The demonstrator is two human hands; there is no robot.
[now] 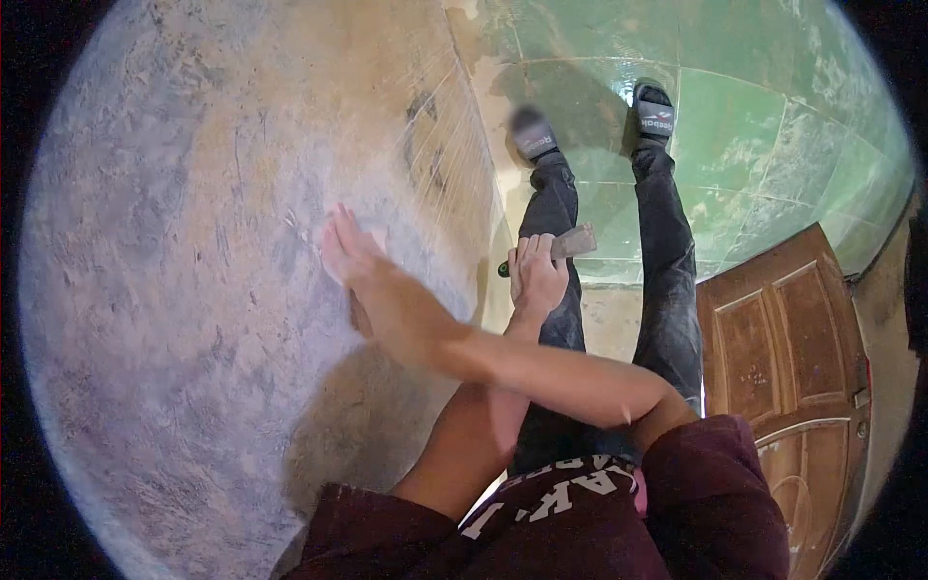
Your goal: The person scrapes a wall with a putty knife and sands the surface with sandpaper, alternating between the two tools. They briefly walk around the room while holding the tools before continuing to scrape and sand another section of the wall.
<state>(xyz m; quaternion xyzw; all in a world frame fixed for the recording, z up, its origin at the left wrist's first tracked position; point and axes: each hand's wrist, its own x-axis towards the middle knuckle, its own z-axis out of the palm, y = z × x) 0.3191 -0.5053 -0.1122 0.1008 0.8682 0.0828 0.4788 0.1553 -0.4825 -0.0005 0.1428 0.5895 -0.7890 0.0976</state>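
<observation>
My arms cross in front of me. My left hand (537,273) is closed around a putty knife (577,242), beside my left leg. The tool's broad, dusty blade sticks out to the right of the fist, and its dark handle end with a bit of green shows on the left. Reaching across to the left, my right hand (354,249) lies at the rough wall (222,290) with its fingers stretched out, slightly blurred. Whether anything thin is under its palm is hidden. The wall is patchy grey, whitish and tan, with scratches.
Green floor tiles (725,145) with worn, pale patches run under my feet, which wear grey slides (655,118). A brown panelled wooden door (773,358) stands at the right. The wall meets the floor just left of my left foot.
</observation>
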